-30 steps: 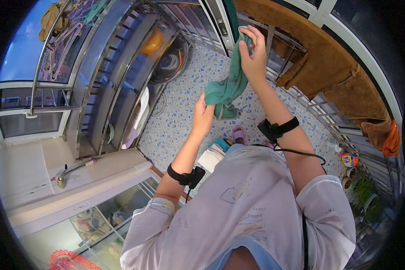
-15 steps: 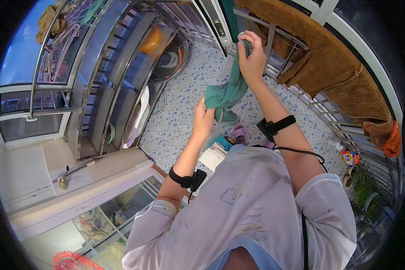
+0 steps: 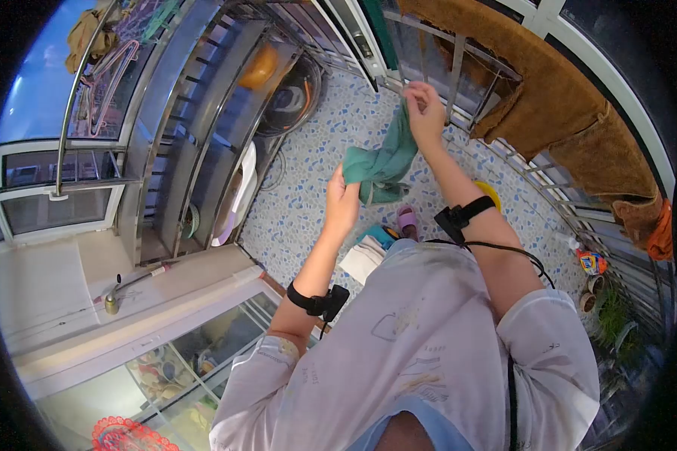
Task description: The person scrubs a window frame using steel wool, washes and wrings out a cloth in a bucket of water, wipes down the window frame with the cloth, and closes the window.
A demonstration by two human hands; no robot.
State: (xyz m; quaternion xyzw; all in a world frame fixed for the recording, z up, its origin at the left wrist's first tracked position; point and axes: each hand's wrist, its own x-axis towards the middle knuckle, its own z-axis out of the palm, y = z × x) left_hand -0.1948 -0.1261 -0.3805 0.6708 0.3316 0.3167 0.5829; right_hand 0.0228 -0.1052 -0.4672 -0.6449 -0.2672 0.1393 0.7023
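A green cloth (image 3: 387, 158) hangs in loose folds between my two hands, above the speckled floor. My left hand (image 3: 342, 199) is closed on its lower left part, with the thumb on top. Higher up and to the right, my right hand (image 3: 424, 109) pinches the cloth's upper end between bent fingers. The cloth's lower edge dangles free beside my left hand. Black straps with small devices sit on both forearms.
Metal shelves (image 3: 195, 128) stand at the left, with an orange bowl (image 3: 259, 66) and dark basins. Brown cloths (image 3: 557, 113) hang over a rail at the right. Below are pink slippers (image 3: 407, 219), a white cloth (image 3: 363, 259), a yellow object (image 3: 489, 194) and potted plants (image 3: 613, 319).
My right hand has come down toward my left hand, and the cloth between them hangs slacker. A yellow object now shows beside my right forearm.
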